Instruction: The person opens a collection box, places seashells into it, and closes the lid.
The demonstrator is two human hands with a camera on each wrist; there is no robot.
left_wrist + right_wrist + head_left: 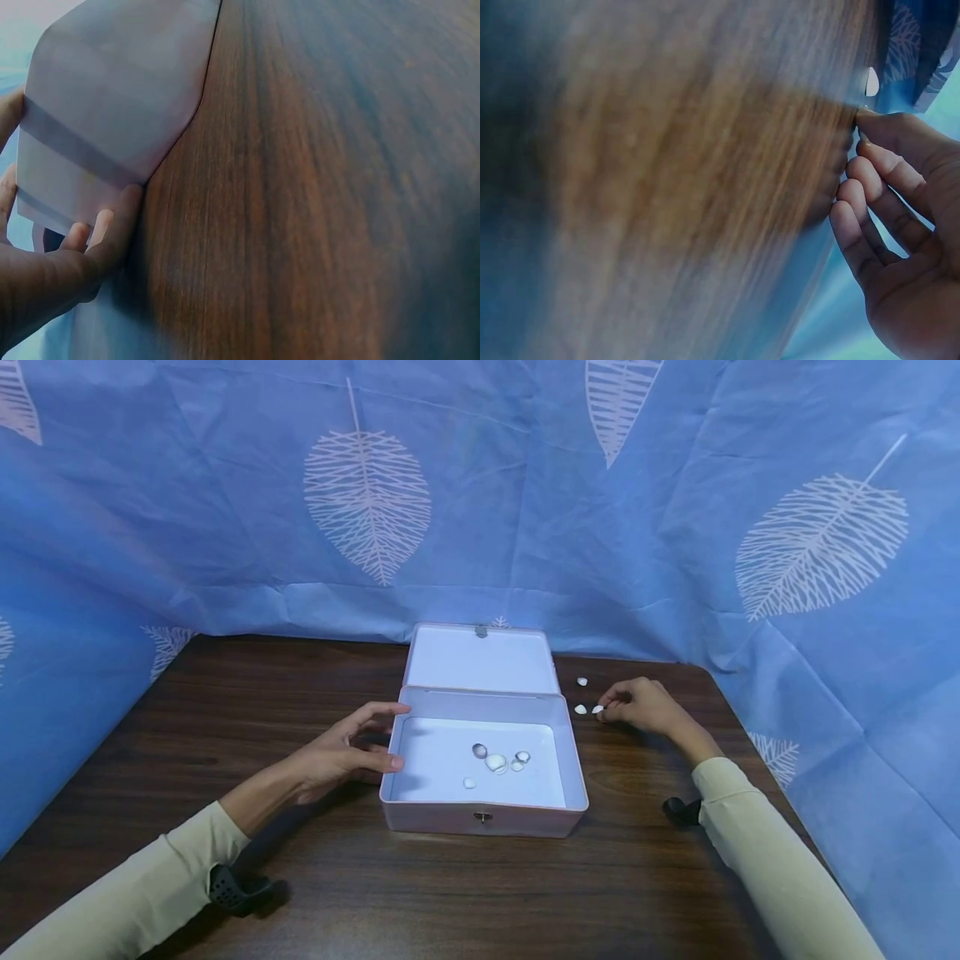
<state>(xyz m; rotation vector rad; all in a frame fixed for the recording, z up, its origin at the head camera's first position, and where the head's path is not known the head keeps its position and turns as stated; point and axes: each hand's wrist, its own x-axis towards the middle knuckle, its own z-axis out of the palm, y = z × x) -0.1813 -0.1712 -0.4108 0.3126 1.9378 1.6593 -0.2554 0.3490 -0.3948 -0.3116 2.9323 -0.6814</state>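
A pale, hinged box (pixel 483 821) stands on the table with its lid (pixel 482 658) folded back. Inside it lie several small seashells (pixel 495 763), mostly white, one darker. My left hand (pixel 337 756) rests against the box's left side, thumb and index finger at the rim; the left wrist view shows fingertips touching the box's outer wall (pixel 112 97). Right of the box, my right hand (pixel 641 706) pinches a small white seashell (pixel 597 709) between thumb and fingers at the tabletop. Two more shells lie close by, one beside it (pixel 581 709) and one farther back (pixel 582 681).
The dark wooden table (pixel 480 893) extends around the box. Behind it and at the sides hangs a blue cloth (pixel 510 510) with white leaf prints. A small metal latch (pixel 482 817) sits on the box's front.
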